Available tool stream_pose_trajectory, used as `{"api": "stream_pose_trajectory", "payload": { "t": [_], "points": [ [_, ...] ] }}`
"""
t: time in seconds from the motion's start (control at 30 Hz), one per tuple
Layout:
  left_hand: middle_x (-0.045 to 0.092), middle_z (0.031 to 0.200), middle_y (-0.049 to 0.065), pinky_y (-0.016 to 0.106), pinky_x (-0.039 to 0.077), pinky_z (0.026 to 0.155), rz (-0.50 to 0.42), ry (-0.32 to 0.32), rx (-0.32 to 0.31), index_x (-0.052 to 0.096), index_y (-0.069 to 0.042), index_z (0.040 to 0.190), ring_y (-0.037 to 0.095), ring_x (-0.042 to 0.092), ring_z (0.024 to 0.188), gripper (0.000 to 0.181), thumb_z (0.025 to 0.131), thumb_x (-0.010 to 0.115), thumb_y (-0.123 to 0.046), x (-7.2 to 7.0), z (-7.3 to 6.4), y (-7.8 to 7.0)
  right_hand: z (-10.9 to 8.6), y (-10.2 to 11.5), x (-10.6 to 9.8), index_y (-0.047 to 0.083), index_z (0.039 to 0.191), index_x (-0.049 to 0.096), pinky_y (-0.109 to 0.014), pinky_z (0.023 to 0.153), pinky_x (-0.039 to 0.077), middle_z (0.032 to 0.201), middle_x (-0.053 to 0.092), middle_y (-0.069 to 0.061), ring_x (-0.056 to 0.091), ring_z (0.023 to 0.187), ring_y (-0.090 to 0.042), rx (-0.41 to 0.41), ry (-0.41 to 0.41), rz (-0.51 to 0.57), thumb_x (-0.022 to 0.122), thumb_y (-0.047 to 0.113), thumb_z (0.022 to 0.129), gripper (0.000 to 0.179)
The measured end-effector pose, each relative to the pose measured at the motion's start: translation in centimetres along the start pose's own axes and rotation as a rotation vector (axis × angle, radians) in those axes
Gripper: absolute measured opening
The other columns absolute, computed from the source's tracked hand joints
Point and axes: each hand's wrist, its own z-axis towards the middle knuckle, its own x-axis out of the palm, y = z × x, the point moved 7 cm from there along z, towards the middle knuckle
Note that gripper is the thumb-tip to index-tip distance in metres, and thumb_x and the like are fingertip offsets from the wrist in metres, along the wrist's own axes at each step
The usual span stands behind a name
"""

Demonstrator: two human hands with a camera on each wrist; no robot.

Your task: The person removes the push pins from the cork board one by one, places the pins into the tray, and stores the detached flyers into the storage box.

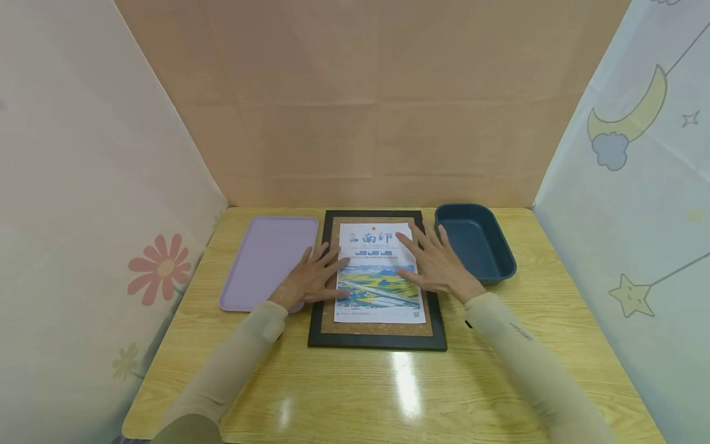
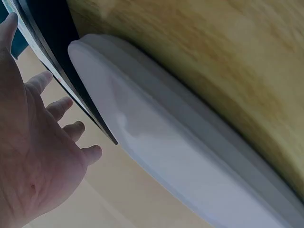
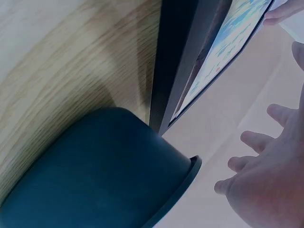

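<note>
A printed poster sheet (image 1: 377, 293) with blue lettering and a landscape picture lies on a black-framed cork board (image 1: 383, 341). At its top centre shows a small orange dot (image 1: 374, 229). My left hand (image 1: 313, 277) spreads its fingers over the left side of the board, thumb and fingertips at the poster's left edge. Over the right side is my right hand (image 1: 439, 265), fingers spread, with its thumb and index finger above the picture. Both wrist views show the palms facing the board with nothing gripped.
To the left of the board lies a lilac tray (image 1: 266, 253), partly under my left hand. A dark blue bin (image 1: 505, 262) stands at the right, close to the board's frame. The wooden table (image 1: 333, 394) meets a beige back wall and patterned side walls.
</note>
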Motion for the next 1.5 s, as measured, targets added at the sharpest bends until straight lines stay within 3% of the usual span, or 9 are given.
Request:
{"api": "stream_pose_trajectory", "payload": {
  "t": [0.33, 0.77, 1.07, 1.3, 1.5],
  "points": [
    [0.017, 0.192, 0.012, 0.073, 0.009, 0.142, -0.046, 0.049, -0.019, 0.031, -0.029, 0.181, 0.045, 0.012, 0.179, 0.097, 0.104, 0.058, -0.082, 0.5, -0.2, 0.2, 1.4, 0.4, 0.4, 0.023, 0.181, 0.032, -0.083, 0.137, 0.010, 0.191, 0.016, -0.019, 0.008, 0.177, -0.053, 0.003, -0.006, 0.057, 0.066, 0.067, 0.106, 0.093],
    [0.015, 0.192, 0.012, 0.076, 0.014, 0.141, -0.125, 0.043, -0.021, 0.031, -0.028, 0.181, 0.046, 0.009, 0.179, 0.098, 0.103, 0.061, -0.080, 1.1, -0.2, 0.4, 3.3, 0.9, 1.3, 0.022, 0.182, 0.028, -0.079, 0.140, 0.006, 0.192, 0.013, -0.017, 0.002, 0.178, -0.050, 0.030, 0.054, 0.173, 0.063, 0.064, 0.109, 0.091],
    [0.011, 0.193, 0.010, 0.077, 0.018, 0.139, -0.153, 0.044, -0.022, 0.028, -0.030, 0.182, 0.045, 0.005, 0.179, 0.099, 0.103, 0.060, -0.081, 1.6, 0.0, 0.7, 4.6, 1.1, 2.0, 0.018, 0.180, 0.032, -0.078, 0.140, 0.010, 0.191, 0.017, -0.016, 0.005, 0.178, -0.049, 0.044, 0.056, 0.258, 0.065, 0.062, 0.109, 0.090],
    [0.010, 0.193, 0.009, 0.077, 0.019, 0.139, -0.157, 0.047, -0.030, 0.027, -0.031, 0.182, 0.043, 0.004, 0.180, 0.098, 0.104, 0.060, -0.080, 1.6, -0.3, 0.6, 5.5, 1.0, 2.4, 0.015, 0.179, 0.035, -0.080, 0.138, 0.016, 0.189, 0.023, -0.018, 0.016, 0.176, -0.052, 0.063, 0.060, 0.330, 0.069, 0.059, 0.108, 0.090],
    [0.013, 0.193, 0.010, 0.078, 0.020, 0.139, -0.174, 0.037, -0.026, 0.029, -0.029, 0.181, 0.045, 0.006, 0.179, 0.097, 0.104, 0.063, -0.077, 1.3, -0.3, 0.6, 6.6, 0.6, 3.0, 0.008, 0.175, 0.039, -0.077, 0.138, 0.020, 0.186, 0.029, -0.023, 0.021, 0.175, -0.051, 0.087, 0.046, 0.466, 0.072, 0.051, 0.108, 0.086]
  ]
}}
